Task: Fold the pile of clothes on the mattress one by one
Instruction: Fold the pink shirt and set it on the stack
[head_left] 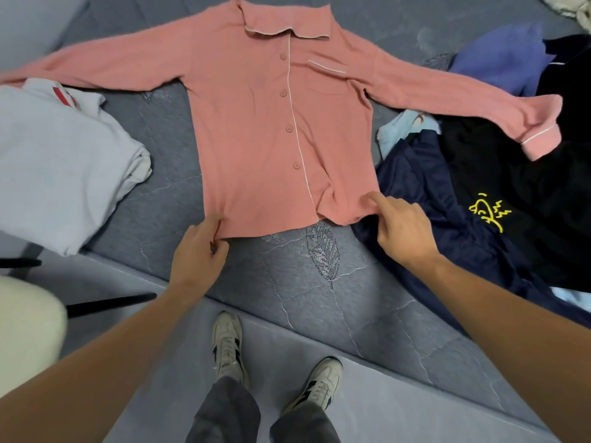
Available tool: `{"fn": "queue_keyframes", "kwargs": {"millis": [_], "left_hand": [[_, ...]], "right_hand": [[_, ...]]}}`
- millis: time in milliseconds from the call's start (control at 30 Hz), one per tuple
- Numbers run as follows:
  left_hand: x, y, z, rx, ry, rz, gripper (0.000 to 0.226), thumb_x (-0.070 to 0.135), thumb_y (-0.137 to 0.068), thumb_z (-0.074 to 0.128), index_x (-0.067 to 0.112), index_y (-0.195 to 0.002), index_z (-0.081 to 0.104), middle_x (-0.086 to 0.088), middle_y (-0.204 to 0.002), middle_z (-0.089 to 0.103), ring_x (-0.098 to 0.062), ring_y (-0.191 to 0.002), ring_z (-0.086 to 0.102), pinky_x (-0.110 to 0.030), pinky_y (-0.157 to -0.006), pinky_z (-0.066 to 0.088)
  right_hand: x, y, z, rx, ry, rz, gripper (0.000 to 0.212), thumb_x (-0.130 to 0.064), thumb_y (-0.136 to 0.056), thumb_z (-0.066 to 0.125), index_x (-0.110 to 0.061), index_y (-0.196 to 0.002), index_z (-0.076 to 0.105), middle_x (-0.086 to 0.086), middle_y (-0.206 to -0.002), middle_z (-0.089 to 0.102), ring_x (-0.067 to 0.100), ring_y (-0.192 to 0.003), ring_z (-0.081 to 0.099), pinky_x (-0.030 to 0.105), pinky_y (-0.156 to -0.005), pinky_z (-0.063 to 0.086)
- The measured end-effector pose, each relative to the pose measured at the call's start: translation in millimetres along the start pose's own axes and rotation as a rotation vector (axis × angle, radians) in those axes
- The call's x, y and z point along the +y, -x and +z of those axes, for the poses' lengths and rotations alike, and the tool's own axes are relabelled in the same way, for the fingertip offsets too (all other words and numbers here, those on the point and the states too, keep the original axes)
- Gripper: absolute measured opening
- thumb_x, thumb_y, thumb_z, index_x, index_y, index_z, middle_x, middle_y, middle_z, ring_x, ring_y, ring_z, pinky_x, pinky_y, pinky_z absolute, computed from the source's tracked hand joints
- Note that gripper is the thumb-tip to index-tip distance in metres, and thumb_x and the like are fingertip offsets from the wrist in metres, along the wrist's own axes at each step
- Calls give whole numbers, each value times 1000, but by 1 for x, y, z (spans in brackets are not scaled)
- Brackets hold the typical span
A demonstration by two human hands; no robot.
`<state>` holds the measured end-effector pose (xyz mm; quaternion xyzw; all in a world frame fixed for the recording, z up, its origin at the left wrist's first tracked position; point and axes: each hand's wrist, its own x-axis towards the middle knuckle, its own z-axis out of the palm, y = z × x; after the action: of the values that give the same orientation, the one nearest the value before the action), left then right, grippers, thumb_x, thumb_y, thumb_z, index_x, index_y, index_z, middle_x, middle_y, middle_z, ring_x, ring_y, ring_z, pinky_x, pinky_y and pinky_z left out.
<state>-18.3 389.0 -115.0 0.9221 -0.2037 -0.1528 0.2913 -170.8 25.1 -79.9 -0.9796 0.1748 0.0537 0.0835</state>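
Pink button-up shirt (281, 129) lies spread face-up on the grey mattress (303, 282), collar at the far side, hem nearest the person, both sleeves flung out sideways. Long axis of the body runs straight away from the person; sleeves cross it at right angles. Left hand (200, 247) pinches the near-left hem corner, fingers curled on the cloth. Right hand (401, 223) sits at the near-right hem corner, grip apparently closed on the edge with the index finger extended over the fabric; the thumb is hidden under the hand, so the pinch is probable, not certain. Each hand holds its own side, neither crossing the placket. Small bunching of cloth near the lower placket, between the hands. To the left, a pale folded garment (57, 167) rests on the mattress, just beside the left sleeve. To the right, the unfolded pile (479, 193): navy and black pieces, one with a yellow print, light blue and purple beneath; the right sleeve's cuff lies over it. Judgement: shirt is laid out and being smoothed at the hem; the fold likely starts with a sleeve, and the right hand is nearer the one draped on the pile.
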Motion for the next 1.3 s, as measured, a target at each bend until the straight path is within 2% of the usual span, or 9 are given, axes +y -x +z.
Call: {"fn": "queue_keyframes", "kwargs": {"millis": [167,333,400,533,667,800,933,1100,1300], "left_hand": [[-16,9,-8,-45,-163,-70,33,10,-93,57,18,-125,62,-3,-87,56,-28,-89,51,-47,-72,50],[-6,-2,-7,4,-402,-152,25,20,-88,63,12,-112,62,-13,-102,47,-35,-97,44,-48,-77,41],[4,-4,-11,63,-416,-132,32,27,-84,65,16,-113,59,-12,-109,40,-34,-100,41,-49,-78,41],[22,-14,-23,1,-391,-55,55,33,-84,66,22,-137,52,-14,-130,41,-38,-116,43,-54,-90,43],[36,-45,-42,-19,-357,-54,62,35,-89,69,22,-146,49,-11,-139,40,-36,-124,42,-54,-98,42],[36,-100,-62,-20,-327,4,65,39,-91,61,21,-151,43,-9,-143,39,-33,-128,41,-52,-103,42],[14,-187,-92,9,-313,29,66,38,-96,58,18,-156,38,-13,-144,40,-34,-131,40,-50,-105,39],[-25,-300,-158,104,-245,137,64,34,-95,59,16,-155,43,-17,-142,47,-37,-130,45,-51,-105,42],[-160,-369,-262,1,-191,-155,66,30,-98,58,17,-159,35,-22,-151,41,-39,-140,40,-48,-115,33]], "right_hand": [[29,21,0,-57,225,-56,44,-1,-79,61,-17,-119,70,4,-93,65,32,-85,54,42,-73,37],[25,12,-9,-64,319,-67,28,-29,-72,57,-10,-92,65,11,-105,47,34,-97,44,47,-83,38],[12,3,-13,-51,245,-92,33,-35,-76,54,-12,-99,61,10,-114,47,33,-102,45,46,-88,39],[-22,-25,-24,-57,136,-141,43,-38,-83,55,-20,-122,53,6,-126,48,31,-112,48,43,-94,38],[-54,-55,-40,-56,71,-110,39,-40,-94,47,-20,-128,53,7,-130,53,30,-119,50,43,-99,39],[-87,-100,-42,-64,64,-121,53,-42,-97,39,-18,-145,43,9,-149,47,29,-135,44,44,-113,37],[-153,-170,-27,-107,-27,-139,66,-40,-102,45,-18,-162,27,10,-169,26,30,-154,26,45,-125,23],[-263,-274,-6,-87,-124,-184,71,-37,-103,45,-18,-166,17,8,-174,14,26,-160,14,43,-128,16],[-420,-385,11,-70,-256,-264,65,-35,-107,41,-15,-166,19,8,-174,14,24,-161,10,41,-129,14]]}}
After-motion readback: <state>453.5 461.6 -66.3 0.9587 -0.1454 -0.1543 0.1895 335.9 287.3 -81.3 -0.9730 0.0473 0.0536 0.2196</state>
